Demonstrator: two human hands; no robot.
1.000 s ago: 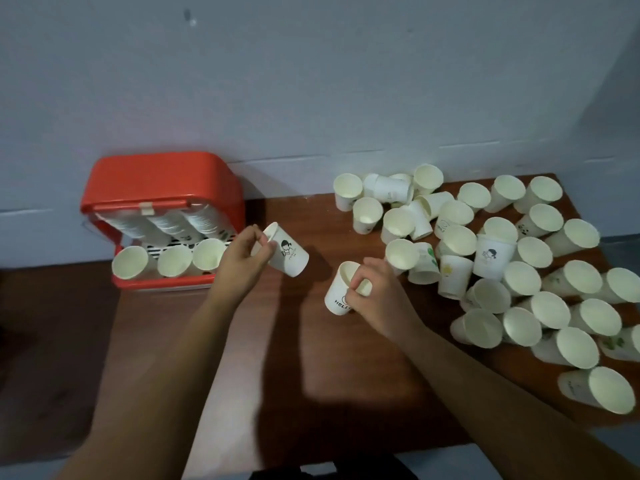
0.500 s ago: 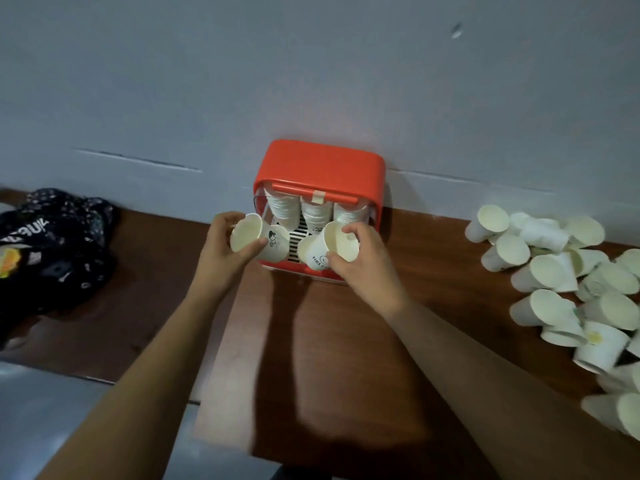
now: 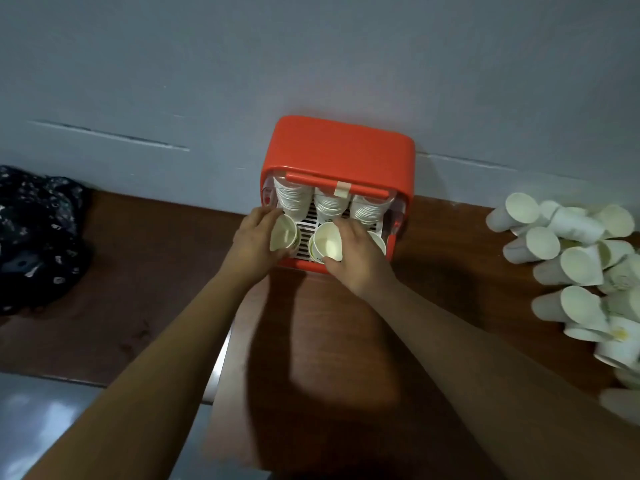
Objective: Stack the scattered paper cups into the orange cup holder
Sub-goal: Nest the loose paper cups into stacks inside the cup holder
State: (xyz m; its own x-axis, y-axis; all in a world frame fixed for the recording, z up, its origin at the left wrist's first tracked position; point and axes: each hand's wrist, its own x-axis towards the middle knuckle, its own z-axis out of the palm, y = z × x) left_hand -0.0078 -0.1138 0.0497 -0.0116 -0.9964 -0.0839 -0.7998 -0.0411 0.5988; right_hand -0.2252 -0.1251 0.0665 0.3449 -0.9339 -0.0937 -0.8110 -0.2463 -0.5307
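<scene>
The orange cup holder stands against the wall on the brown table, with three rows of stacked white cups inside. My left hand grips a paper cup at the mouth of the left row. My right hand grips another paper cup at the middle row. Both cups face me with their open ends. A third cup end shows in the right row, partly hidden behind my right hand. Several scattered paper cups lie in a heap at the right.
A dark patterned cloth bundle lies on the lower surface at the left. The grey wall rises right behind the holder. The table's left edge runs under my left forearm.
Both hands moved forward with their cups, from just in front of the holder to its row openings. The view shifted further left toward the holder, away from the cup heap.
</scene>
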